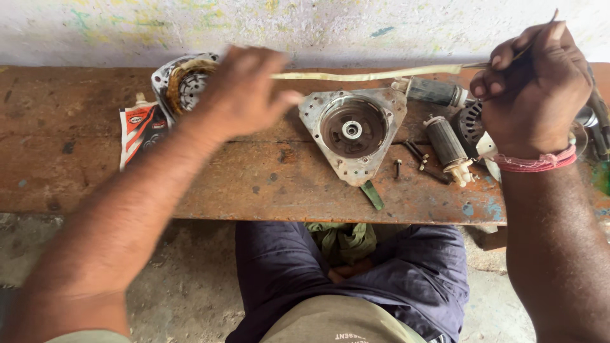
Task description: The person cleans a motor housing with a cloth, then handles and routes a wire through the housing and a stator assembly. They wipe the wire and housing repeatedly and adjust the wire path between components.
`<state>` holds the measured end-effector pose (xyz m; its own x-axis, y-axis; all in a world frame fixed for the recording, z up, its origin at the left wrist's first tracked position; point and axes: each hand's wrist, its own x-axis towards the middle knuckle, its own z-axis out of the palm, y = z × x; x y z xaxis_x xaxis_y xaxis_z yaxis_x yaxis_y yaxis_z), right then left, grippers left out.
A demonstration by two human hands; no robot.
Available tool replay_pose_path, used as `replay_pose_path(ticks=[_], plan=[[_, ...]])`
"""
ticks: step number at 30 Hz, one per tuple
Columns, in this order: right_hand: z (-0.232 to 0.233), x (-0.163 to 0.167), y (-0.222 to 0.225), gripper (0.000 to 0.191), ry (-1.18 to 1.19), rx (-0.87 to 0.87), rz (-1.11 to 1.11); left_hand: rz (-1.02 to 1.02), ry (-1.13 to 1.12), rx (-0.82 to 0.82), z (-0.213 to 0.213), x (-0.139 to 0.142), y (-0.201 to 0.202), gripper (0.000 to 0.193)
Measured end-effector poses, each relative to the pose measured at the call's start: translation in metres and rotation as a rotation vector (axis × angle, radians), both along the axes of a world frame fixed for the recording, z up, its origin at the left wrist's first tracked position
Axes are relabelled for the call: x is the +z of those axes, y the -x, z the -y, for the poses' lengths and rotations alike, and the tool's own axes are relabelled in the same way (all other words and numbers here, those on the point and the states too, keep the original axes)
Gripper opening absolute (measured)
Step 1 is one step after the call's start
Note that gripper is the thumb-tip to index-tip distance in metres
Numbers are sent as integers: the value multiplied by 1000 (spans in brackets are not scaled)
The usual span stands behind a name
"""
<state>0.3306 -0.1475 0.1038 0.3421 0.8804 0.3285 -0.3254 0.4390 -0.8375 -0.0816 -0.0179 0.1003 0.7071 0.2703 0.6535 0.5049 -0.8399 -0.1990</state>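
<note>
There is one view, from a camera worn on the person's head. It looks steeply down and forward over the lap onto a rusty workbench (254, 184) set against a pale wall (318, 25). The camera sits close, so both forearms enter from the bottom corners and fill much of the frame. The left hand (244, 89) and right hand (534, 86) are in the upper half. Just beyond the fingertips the bench meets the wall, and below the wrists lie the knees and the floor.
</note>
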Motion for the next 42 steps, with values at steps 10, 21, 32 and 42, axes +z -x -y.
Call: replay_pose_path(ticks=[10, 21, 32, 42], plan=[[-2, -15, -33, 36, -25, 62, 2, -112, 130, 75, -44, -19, -50, 42], [-3, -9, -20, 38, 31, 8, 105, -55, 465, 198, -67, -5, 25, 51], [-39, 7, -12, 39, 45, -79, 89, 106, 285, 162, -52, 1, 34, 47], [-6, -13, -27, 17, 117, 1, 247, 210, 207, 480, -19, 13, 74, 73]])
